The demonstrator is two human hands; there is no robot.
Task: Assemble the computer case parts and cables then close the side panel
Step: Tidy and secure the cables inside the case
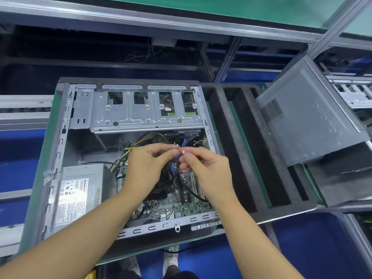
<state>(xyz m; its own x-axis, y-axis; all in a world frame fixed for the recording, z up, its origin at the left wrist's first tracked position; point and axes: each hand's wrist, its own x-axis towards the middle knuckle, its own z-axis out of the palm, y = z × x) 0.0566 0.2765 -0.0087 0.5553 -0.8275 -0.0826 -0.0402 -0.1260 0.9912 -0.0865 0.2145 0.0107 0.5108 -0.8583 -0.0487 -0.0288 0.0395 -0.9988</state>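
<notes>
Over the open computer case (60, 137), the left hand (149, 166) pinched a blue cable (174, 161) in curled fingers (161, 150). The right hand (207, 170) pinched its small white connector (183, 152), probably lifted to orient the plug before seating it on the motherboard (181, 206) below the fingers. The grey side panel (314, 117) leaned well to their right, not yet fitted.

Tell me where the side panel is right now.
In the head view the side panel is off the computer case, propped tilted on the right, at the far edge of the black foam tray.
</notes>
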